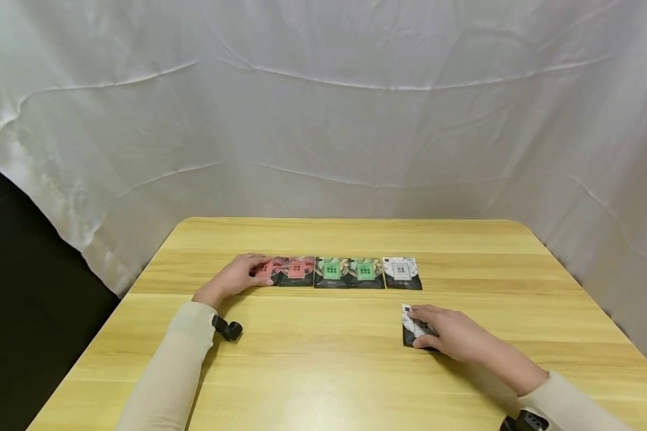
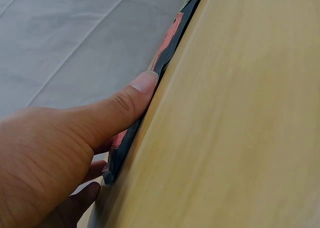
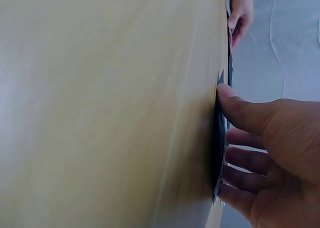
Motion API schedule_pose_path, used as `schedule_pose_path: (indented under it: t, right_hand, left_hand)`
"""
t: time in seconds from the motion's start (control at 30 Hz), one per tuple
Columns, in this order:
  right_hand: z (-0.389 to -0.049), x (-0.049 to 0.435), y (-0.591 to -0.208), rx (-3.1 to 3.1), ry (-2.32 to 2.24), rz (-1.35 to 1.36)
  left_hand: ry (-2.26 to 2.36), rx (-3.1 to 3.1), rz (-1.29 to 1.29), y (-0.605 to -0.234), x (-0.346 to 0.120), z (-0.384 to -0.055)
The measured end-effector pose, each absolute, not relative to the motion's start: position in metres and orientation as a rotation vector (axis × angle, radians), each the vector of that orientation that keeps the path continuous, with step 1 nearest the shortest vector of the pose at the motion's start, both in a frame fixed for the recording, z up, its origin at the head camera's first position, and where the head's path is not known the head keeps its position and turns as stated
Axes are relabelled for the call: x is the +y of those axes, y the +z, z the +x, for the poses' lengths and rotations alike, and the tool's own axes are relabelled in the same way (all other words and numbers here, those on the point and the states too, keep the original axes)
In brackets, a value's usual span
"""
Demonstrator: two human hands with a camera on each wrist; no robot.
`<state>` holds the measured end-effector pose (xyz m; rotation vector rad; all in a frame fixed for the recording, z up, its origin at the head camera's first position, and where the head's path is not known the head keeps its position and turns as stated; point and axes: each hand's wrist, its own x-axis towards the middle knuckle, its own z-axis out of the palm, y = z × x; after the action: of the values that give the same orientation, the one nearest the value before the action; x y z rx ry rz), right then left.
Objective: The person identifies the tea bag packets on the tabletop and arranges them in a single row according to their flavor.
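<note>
A row of flat sachets with black lower parts lies across the table. At its left end my left hand (image 1: 236,276) spans a red-labelled sachet (image 1: 263,272), thumb along the near edge and fingers over the far side. The left wrist view shows the thumb (image 2: 142,83) pressed on the sachet's edge. Nearer to me and to the right, my right hand (image 1: 453,334) holds a white-labelled sachet (image 1: 408,323) between thumb and fingers. In the right wrist view this sachet (image 3: 218,138) appears edge-on, and the fingers cover much of its face.
Rightward in the row come another red-labelled sachet (image 1: 296,271), two green-labelled sachets (image 1: 331,272) and a white-labelled sachet (image 1: 401,272). The wooden table (image 1: 313,359) has rounded far corners. A pale cloth (image 1: 323,131) hangs behind it, and a dark area lies at the left.
</note>
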<state>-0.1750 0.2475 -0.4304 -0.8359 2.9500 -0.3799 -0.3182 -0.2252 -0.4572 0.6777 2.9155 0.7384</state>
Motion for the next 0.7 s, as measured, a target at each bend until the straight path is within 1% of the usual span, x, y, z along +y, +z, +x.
schedule_pose_path:
  t: [0.43,0.7]
  right_hand:
    - [-0.183,0.273,-0.431,2.944,-0.392,-0.783]
    - [-0.19,0.288,-0.428,2.927,-0.409,-0.7]
  left_hand:
    - [0.743,2.906,0.671,-0.459,-0.226,-0.316]
    - [0.749,2.908,0.676,-0.457,-0.224,-0.318]
